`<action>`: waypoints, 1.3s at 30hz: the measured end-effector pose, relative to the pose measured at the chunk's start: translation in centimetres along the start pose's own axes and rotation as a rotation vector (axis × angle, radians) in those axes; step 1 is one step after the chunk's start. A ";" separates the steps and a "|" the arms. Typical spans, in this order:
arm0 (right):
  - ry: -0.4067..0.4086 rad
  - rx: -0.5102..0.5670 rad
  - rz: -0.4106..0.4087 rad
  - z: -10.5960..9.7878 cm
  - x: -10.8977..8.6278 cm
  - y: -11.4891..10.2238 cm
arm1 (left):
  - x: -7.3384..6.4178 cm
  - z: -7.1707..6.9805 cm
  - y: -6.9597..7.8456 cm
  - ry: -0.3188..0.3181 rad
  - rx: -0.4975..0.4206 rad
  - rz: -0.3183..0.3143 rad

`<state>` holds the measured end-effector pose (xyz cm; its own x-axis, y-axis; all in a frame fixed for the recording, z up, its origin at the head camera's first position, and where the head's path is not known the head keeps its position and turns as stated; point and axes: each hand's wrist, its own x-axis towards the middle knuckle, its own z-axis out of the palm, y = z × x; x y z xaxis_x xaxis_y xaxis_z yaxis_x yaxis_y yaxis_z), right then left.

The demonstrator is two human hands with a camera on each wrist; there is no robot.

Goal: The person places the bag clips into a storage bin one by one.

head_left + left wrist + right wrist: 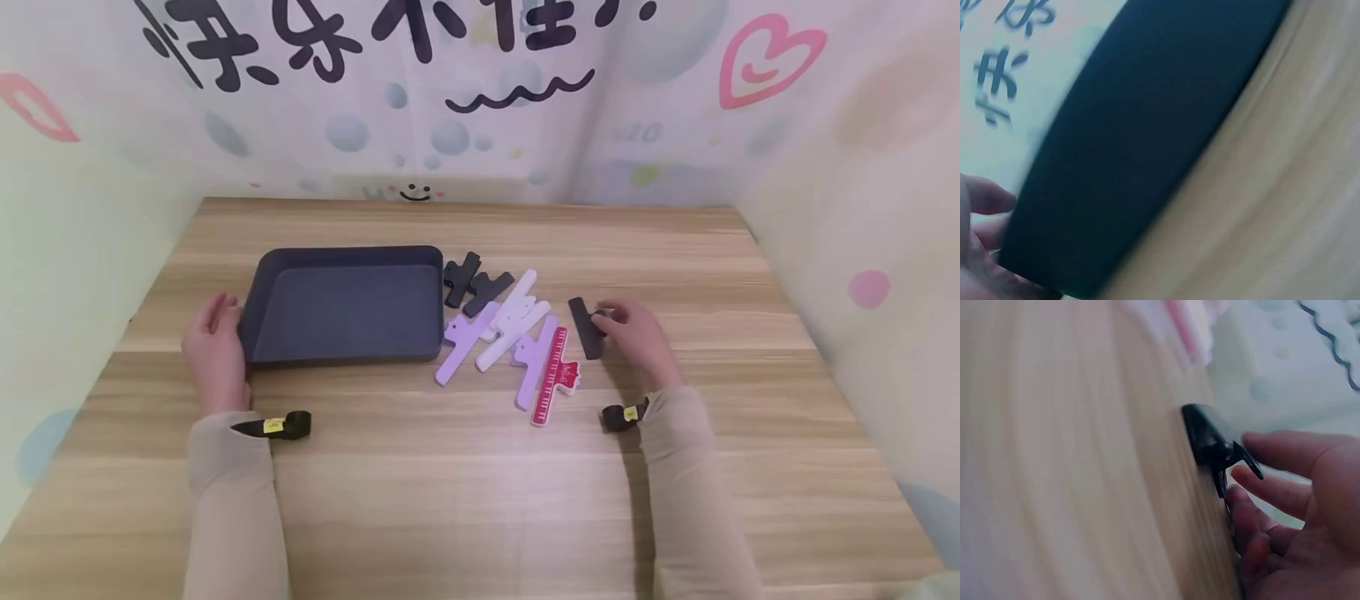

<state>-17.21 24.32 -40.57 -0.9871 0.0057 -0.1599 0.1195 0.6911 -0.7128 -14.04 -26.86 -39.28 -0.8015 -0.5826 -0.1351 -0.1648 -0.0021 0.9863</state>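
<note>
A dark rectangular tray (341, 312) lies on the left of the table. At its left end is my left hand (215, 346), fingers loosely bent against the outer wall; the left wrist view has those fingers (991, 197) beside the tray's dark side (1141, 144). On the right, my right hand (637, 337) pinches the handle of a black clip (586, 327) lying on the wood. Close up, thumb and fingertips meet around the lever of this black clip (1207, 434). Between tray and hand lie purple clips (467, 343), white clips (513, 335) and a red ruler-patterned clip (551, 379).
Two more black clips (487, 292) lie against the tray's right end, close to the white ones. Behind the wooden table (465, 500) hangs a printed cloth (480, 150) with black lettering. Dark straps with small cameras (296, 425) circle both wrists.
</note>
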 end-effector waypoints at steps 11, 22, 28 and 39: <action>0.106 0.061 -0.040 1.4 1.0 1.0 | 1.5 0.8 -1.7 -0.013 -0.170 0.018; 0.234 0.265 -0.087 1.5 2.3 1.4 | 2.1 1.2 -1.4 0.036 -0.453 -0.028; 0.244 0.309 -0.091 1.9 2.5 1.2 | 2.4 0.9 -1.3 0.067 -0.546 0.006; 0.235 0.332 -0.078 1.7 2.5 1.5 | 2.1 1.2 -1.4 0.044 -0.582 -0.009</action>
<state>-19.33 24.13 -43.25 -0.9874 0.1543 0.0360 0.0336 0.4259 -0.9042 -16.16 -27.15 -41.03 -0.7748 -0.6137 -0.1516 0.1817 -0.4458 0.8765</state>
